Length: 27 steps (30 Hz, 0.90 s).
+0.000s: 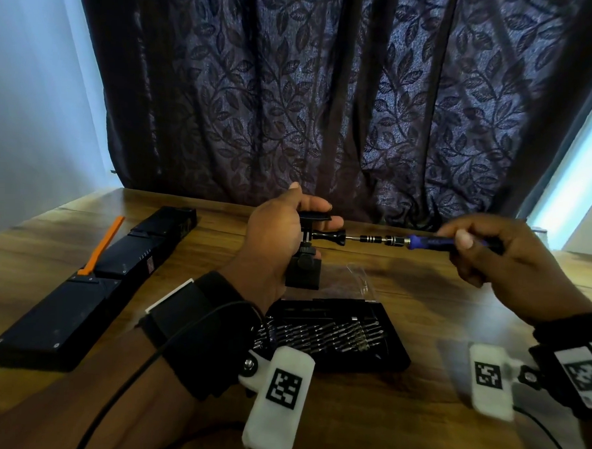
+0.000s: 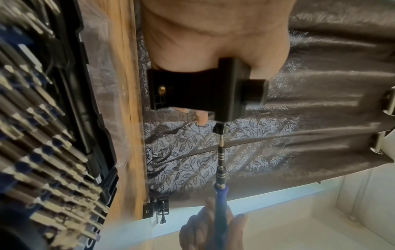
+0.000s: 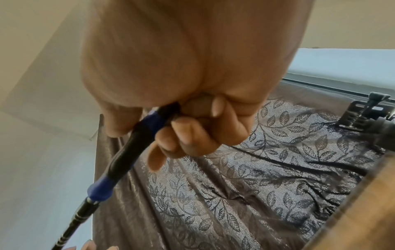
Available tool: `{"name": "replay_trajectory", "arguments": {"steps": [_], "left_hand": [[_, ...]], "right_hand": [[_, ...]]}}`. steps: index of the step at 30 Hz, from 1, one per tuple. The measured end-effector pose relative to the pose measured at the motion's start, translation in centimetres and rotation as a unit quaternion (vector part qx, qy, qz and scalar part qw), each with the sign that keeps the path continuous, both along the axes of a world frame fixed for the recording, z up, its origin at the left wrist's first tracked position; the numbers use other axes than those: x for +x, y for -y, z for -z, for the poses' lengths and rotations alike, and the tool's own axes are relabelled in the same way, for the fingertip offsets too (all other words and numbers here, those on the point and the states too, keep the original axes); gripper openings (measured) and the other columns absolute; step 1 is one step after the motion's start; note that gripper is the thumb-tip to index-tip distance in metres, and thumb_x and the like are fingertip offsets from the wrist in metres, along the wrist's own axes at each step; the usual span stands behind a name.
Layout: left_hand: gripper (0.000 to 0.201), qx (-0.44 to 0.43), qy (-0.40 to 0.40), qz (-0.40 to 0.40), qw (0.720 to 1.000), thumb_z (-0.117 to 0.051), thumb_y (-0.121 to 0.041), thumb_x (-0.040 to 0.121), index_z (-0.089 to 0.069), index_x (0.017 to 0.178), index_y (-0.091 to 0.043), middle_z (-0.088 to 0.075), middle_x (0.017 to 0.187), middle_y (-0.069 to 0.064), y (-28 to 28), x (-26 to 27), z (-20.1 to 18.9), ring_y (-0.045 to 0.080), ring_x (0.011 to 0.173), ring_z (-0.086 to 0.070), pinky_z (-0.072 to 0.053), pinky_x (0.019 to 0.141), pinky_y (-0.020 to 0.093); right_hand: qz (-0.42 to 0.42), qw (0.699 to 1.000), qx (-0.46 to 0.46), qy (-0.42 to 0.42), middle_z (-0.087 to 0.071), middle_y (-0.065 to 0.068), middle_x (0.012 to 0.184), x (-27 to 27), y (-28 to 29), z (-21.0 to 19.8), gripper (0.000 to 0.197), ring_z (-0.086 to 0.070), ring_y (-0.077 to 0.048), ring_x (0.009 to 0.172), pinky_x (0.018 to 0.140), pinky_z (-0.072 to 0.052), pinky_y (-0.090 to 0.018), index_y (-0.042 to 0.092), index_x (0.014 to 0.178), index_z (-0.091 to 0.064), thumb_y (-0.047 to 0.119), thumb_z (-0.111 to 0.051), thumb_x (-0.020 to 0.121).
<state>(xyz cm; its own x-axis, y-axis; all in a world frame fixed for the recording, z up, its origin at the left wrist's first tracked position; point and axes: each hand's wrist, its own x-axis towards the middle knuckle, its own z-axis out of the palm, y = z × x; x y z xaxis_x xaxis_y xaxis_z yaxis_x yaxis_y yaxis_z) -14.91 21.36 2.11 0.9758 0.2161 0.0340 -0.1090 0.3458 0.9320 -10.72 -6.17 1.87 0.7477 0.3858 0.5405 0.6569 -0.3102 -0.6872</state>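
From the head camera we see our left hand (image 1: 280,234) with thumb and fingers curled round the upper part of the black camera mount (image 1: 304,274). It holds the mount over the wooden table (image 1: 415,416), just beyond the open bit case (image 1: 334,334). We cannot tell whether its base touches the wood. Our right hand (image 1: 510,267) grips the blue-handled screwdriver (image 1: 422,242) level, with the bit at the head of the thumbscrew (image 1: 329,235) in the mount's hinge. Well to the left lie black boxes (image 1: 92,283) with an orange pry tool (image 1: 103,246) on them.

The left wrist camera shows the palm pressed against the mount (image 2: 192,91) and the screwdriver shaft (image 2: 220,160) running straight into the thumbscrew (image 2: 218,129).

The right wrist camera shows our fingers (image 3: 192,135) wrapped tightly round the handle (image 3: 128,152); the tip is out of frame.

We judge the tool picked and seated, so the turning is what remains. The screw sits in its hinge, and whether it is going in or out we cannot tell.
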Motion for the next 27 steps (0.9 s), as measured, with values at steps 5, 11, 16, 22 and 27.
{"name": "replay_trajectory", "arguments": {"steps": [5, 11, 16, 22, 27], "left_hand": [[0.055, 0.001, -0.006, 0.000, 1.000, -0.032, -0.043, 0.112, -0.068, 0.087, -0.010, -0.078, 0.097, 0.020, 0.1, 0.1, 0.3, 0.022, 0.076, -0.073, -0.048, 0.047, 0.026], [0.053, -0.004, -0.005, -0.005, 1.000, -0.032, -0.045, 0.111, -0.068, 0.093, -0.010, -0.079, 0.095, 0.018, -0.1, 0.2, 0.4, 0.027, 0.090, -0.074, -0.048, 0.047, 0.026], [0.052, -0.006, -0.007, 0.011, 1.000, -0.033, -0.045, 0.111, -0.067, 0.096, -0.009, -0.079, 0.097, 0.018, -0.4, 0.6, 1.0, 0.027, 0.090, -0.074, -0.049, 0.050, 0.027], [0.050, -0.072, 0.002, 0.084, 0.994, -0.032, -0.045, 0.110, -0.062, 0.088, -0.011, -0.076, 0.108, 0.024, -0.8, 0.9, 1.3, 0.026, 0.074, -0.066, -0.047, 0.051, 0.026], [0.049, -0.106, 0.015, 0.129, 0.986, -0.035, -0.045, 0.108, -0.062, 0.086, -0.011, -0.075, 0.110, 0.026, -1.3, 0.9, 1.2, 0.027, 0.065, -0.048, -0.050, 0.047, 0.023]], "right_hand": [[0.042, 0.997, -0.040, 0.050, -0.056, -0.011, 0.062, 0.1, 0.3, -0.3, 0.058, -0.048, -0.036, 0.053, 0.052, -0.040, -0.045, 0.022, 0.081, -0.062, 0.080, -0.067, 0.074], [0.027, 0.996, -0.051, 0.064, -0.057, -0.006, 0.056, 0.1, 0.1, 0.0, 0.053, -0.051, -0.021, 0.048, 0.054, -0.042, -0.035, 0.022, 0.068, -0.062, 0.069, -0.056, 0.091], [0.027, 0.994, -0.042, 0.096, -0.055, 0.011, 0.066, -0.7, -0.2, -0.7, 0.025, -0.046, -0.005, 0.055, 0.055, -0.039, -0.015, 0.021, 0.090, -0.062, 0.038, -0.078, 0.080], [0.096, 0.979, -0.073, 0.166, -0.059, 0.006, 0.066, -2.2, -0.7, -2.1, 0.033, -0.050, -0.012, 0.052, 0.047, -0.032, -0.014, 0.026, 0.072, -0.065, 0.057, -0.061, 0.085], [0.096, 0.969, -0.098, 0.206, -0.055, 0.002, 0.057, -3.2, -1.0, -3.0, 0.047, -0.050, -0.012, 0.048, 0.044, -0.027, -0.013, 0.023, 0.063, -0.062, 0.054, -0.052, 0.097]]}}
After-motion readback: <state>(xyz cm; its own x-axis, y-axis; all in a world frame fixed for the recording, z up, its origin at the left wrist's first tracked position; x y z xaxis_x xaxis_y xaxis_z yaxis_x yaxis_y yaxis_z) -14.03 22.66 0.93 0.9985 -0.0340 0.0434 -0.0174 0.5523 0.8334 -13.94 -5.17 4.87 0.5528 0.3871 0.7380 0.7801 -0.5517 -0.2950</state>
